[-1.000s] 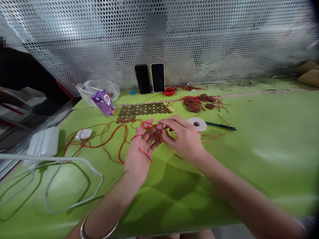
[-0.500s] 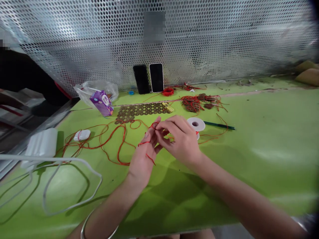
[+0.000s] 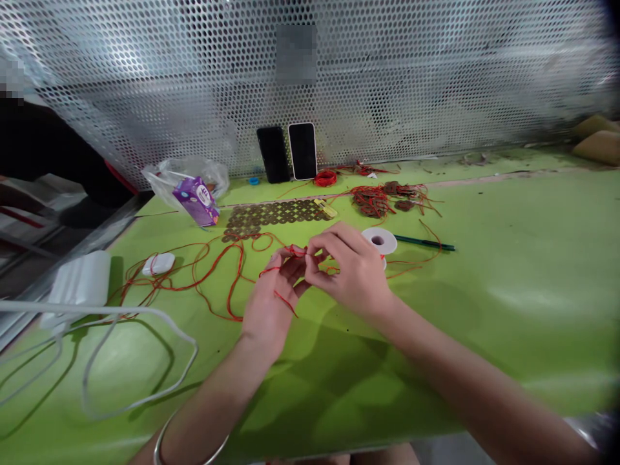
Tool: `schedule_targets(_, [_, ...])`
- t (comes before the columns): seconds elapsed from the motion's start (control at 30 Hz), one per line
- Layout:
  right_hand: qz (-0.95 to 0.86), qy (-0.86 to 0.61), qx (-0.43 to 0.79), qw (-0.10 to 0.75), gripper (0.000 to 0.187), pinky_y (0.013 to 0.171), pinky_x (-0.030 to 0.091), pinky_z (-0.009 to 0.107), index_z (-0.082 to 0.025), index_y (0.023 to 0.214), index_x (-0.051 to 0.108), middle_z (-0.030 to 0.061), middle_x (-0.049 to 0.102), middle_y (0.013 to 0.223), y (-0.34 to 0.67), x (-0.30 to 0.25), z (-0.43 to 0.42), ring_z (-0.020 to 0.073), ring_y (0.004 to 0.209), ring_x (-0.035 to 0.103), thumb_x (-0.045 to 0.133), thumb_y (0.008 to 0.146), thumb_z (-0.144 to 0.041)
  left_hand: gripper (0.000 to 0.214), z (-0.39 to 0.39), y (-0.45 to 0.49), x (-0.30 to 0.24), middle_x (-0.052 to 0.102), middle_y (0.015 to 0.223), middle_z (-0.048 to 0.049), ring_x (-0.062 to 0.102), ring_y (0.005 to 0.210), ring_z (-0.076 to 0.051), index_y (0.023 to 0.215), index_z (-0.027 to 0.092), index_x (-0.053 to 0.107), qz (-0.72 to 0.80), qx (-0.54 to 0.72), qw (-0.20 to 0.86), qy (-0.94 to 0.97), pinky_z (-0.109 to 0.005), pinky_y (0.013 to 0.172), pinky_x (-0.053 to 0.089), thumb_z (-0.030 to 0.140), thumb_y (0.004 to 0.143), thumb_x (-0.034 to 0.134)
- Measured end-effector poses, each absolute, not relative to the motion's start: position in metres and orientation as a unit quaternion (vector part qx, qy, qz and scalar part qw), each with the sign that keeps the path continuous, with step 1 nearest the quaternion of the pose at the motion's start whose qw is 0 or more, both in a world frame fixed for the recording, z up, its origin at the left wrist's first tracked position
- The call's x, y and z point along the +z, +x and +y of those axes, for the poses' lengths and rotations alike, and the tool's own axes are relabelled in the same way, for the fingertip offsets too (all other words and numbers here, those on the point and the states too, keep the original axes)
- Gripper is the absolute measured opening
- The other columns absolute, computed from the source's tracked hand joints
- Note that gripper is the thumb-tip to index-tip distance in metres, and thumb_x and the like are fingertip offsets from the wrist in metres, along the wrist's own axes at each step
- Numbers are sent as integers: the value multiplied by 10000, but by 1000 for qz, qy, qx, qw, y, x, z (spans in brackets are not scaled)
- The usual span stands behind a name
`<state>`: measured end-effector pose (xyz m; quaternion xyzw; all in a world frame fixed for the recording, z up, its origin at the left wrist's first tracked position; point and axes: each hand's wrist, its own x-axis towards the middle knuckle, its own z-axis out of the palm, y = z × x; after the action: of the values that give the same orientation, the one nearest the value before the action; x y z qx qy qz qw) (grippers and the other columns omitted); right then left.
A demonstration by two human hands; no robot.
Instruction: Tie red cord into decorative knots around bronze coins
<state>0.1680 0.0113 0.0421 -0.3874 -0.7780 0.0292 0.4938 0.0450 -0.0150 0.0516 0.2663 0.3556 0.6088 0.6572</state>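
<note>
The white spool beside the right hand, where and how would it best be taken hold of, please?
The white spool is probably best pinched by its upper flange, from above and the far side: it seems to stand on end, flange facing up, while the right hand covers part of its near side.

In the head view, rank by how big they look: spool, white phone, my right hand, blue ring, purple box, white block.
1. Right hand
2. White block
3. Purple box and white phone, too alike to rank
4. Spool
5. Blue ring
</note>
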Motion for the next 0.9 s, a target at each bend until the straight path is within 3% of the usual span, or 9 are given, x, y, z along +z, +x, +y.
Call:
schedule_targets(0.23, [-776, -373, 125, 494, 71, 573, 435, 209, -169, 752, 576, -5, 540, 759, 172, 45, 12, 81, 615, 510, 535, 748, -111, 283, -14, 42, 49, 616, 756, 0, 590, 743, -122, 707, 188, 610, 366, 595, 667, 261, -249, 727, 508, 194, 901, 404])
schedule_targets(0.33, [-769, -357, 140, 511, 58, 609, 452, 214, -175, 775, 580, -4, 543, 769, 178, 47, 17, 85, 644, 522, 546, 771, -127, 244, -15, 41, 50, 623, 782, -15, 601, 779, -149, 721, 189, 606, 352, 572, 683, 287, -295, 754, 520, 236, 893, 440])
schedule_targets(0.47, [-757, -360, 230, 495, 160, 692, 489, 253, -181, 1002, 564, 33, 583, 888, 191, 44, 28, 123, 791, 574, 508, 861, -230, 301, -14, 36, 56, 665, 901, -70, 633, 800, -202, 810, 196, 632, 317, 527, 731, 296, -404, 800, 515, 269, 914, 359])
schedule_targets(0.6, [-763, -346, 329, 436, 278, 727, 474, 282, -175, 1170, 470, 55, 619, 930, 202, 37, 34, 145, 862, 595, 342, 956, -299, 355, -11, 29, 65, 677, 923, -53, 649, 764, -188, 834, 220, 630, 322, 562, 723, 239, -372, 751, 534, 272, 927, 292])
schedule_targets(0.73, [-820, -364, 265, 353, 210, 712, 437, 268, -173, 1095, 512, 37, 637, 924, 201, 33, 34, 136, 792, 594, 424, 925, -259, 351, -7, 20, 70, 680, 860, -14, 650, 773, -175, 833, 229, 634, 311, 609, 704, 193, -340, 739, 547, 280, 927, 299])
schedule_targets(0.83, [-852, -356, 237, 301, 148, 648, 401, 239, -167, 896, 569, 19, 628, 834, 200, 31, 34, 117, 708, 561, 435, 911, -228, 343, -4, 13, 72, 677, 822, -15, 648, 759, -176, 853, 226, 642, 300, 620, 701, 183, -350, 726, 554, 263, 922, 308])
schedule_targets(0.9, [-857, -355, 246, 279, 250, 578, 355, 222, -163, 731, 536, -9, 568, 679, 202, 31, 35, 97, 605, 499, 400, 927, -237, 349, -3, 9, 73, 668, 782, -10, 641, 720, -165, 864, 233, 644, 292, 633, 695, 174, -350, 708, 556, 248, 922, 300])
